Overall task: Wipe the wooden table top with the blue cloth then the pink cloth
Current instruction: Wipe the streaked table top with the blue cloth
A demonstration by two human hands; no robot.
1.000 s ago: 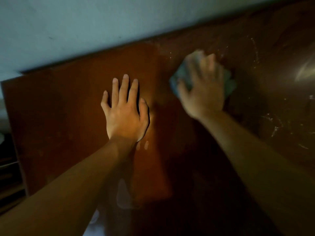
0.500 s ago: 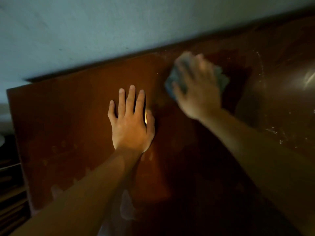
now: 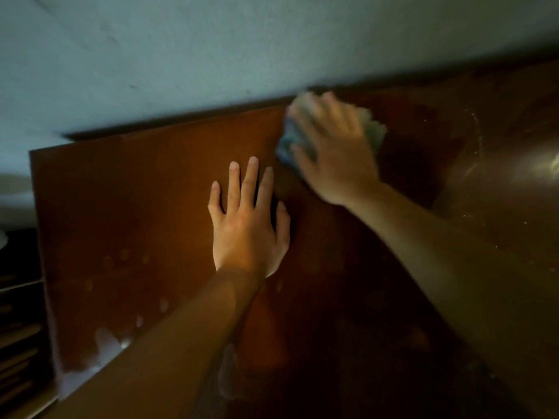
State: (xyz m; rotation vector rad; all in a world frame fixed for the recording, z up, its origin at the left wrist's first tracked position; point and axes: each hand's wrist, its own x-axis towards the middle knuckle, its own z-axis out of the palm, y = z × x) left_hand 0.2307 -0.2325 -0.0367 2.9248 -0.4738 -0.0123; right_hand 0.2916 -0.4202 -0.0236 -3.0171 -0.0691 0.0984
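The reddish-brown wooden table top (image 3: 136,213) fills most of the view. My right hand (image 3: 335,149), blurred by motion, presses the bunched blue cloth (image 3: 289,143) onto the table near its far edge by the wall. The cloth shows at the hand's left and right sides; the rest is hidden under the palm. My left hand (image 3: 248,225) lies flat on the table with fingers spread, just below and left of the cloth, holding nothing. No pink cloth is in view.
A pale blue-grey wall (image 3: 211,55) runs along the table's far edge. The table's left edge (image 3: 39,237) drops to dark slatted shelving (image 3: 18,343). Pale streaks and specks (image 3: 475,131) mark the table's right part, and whitish smears (image 3: 106,343) lie near the front left.
My right hand has slid the blue cloth away from me toward the wall edge. The view has tilted up a little. My left hand stays flat in the same place.
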